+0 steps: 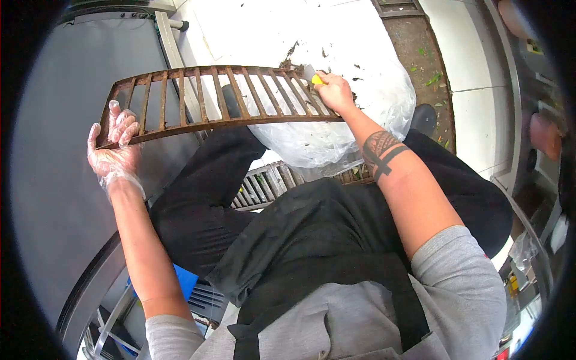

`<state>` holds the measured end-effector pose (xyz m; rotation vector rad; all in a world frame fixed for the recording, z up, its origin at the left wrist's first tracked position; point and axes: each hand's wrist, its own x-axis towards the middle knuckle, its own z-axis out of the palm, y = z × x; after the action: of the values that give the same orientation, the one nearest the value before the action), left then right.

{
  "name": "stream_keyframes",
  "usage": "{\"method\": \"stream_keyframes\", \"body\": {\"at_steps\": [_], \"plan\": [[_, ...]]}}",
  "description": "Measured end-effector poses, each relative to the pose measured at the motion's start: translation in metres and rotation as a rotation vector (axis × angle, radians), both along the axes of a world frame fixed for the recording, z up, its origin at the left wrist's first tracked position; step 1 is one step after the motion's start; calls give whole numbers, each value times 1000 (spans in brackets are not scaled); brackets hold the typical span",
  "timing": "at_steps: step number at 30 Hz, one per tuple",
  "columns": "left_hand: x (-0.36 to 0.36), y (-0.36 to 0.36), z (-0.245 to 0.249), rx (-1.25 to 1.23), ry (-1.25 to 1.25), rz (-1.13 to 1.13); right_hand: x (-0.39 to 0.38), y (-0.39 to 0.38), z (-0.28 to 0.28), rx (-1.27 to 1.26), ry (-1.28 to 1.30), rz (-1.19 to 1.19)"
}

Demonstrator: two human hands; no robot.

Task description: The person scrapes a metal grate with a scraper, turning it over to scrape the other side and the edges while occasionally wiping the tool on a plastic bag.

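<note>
one long rusty grate [204,125] stretches across in front of you, held up off the floor above your knees, with its right part over a white plastic bag [336,138] flecked with dark scrapings. just below the bag a second grate [264,183] lies on the floor between your legs. your left hand [114,150], in a clear glove, is closed around the left end of the raised grate, fingers hooked through the bars. your right hand [335,93], bare, grips a yellow-handled scraper [316,78], its blade against the bars near the right end.
</note>
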<state>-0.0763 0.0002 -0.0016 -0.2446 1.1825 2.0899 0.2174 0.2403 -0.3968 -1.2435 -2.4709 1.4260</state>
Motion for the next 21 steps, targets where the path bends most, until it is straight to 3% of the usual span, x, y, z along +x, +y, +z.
{"method": "stream_keyframes", "body": {"at_steps": [4,10,15,21], "plan": [[0,0,-1,35,-21,-22,4,13,8,-117,15,41],[4,5,5,-15,-30,40,5,23,0,-6,135,146],[-3,-4,2,21,-51,-44,3,37,30,93,22,355],[0,-4,5,13,-78,-34,11,55,29,177,-27,360]]}}
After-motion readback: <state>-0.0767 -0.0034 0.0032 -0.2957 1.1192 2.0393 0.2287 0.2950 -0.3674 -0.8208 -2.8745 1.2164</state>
